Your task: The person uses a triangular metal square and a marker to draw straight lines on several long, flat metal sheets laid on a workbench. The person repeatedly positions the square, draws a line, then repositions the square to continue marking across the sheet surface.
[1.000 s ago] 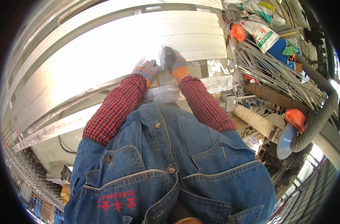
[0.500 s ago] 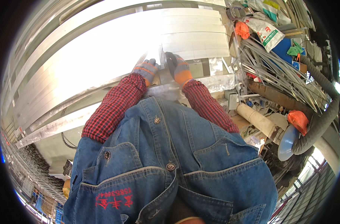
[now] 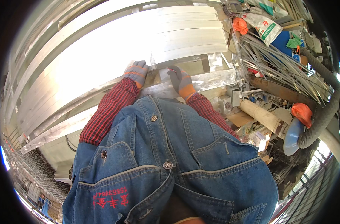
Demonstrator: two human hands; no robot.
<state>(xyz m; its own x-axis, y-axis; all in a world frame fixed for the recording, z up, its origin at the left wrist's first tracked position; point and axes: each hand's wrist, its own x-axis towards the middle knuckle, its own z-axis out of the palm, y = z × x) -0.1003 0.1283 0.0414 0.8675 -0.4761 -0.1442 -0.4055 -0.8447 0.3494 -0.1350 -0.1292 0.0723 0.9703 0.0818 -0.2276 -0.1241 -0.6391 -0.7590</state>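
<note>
Clock set on the hands, twelve straight ahead of the person.

Pale metal strips (image 3: 192, 41) lie side by side as one broad sheet, sweeping from nine o'clock through twelve to one. Glare whites out the middle; seams show best toward one o'clock.

Left hand (image 3: 137, 72), in a grey glove with orange bands, is palm down at the near edge of the strips. Fingers close together, pointing toward one o'clock; tips bright with glare, so I cannot tell whether they pinch the edge or simply lie on it.

Right hand (image 3: 181, 81), gloved to match, is just short of that edge, well apart from the left. Fingers bent, darker side turned toward ten o'clock. A small reddish spot shows by the fingertips; cannot tell whether anything is gripped.

Silvery rail (image 3: 213, 81) runs behind the right hand toward three o'clock. Red-and-dark checked sleeves (image 3: 112, 110) on both arms; blue denim garment (image 3: 214, 186) fills six o'clock, red print on its front.

At two o'clock, an orange-red plastic bag (image 3: 240, 25) beside a white-and-green sack (image 3: 265, 30). At three, a loose heap of thin metal lengths (image 3: 285, 63). Near four, a tan tube (image 3: 260, 116) and a bluish disc (image 3: 293, 138); just above the disc, a second orange-red bag (image 3: 302, 113), with a grey corrugated hose (image 3: 327, 115) curving past.
</note>
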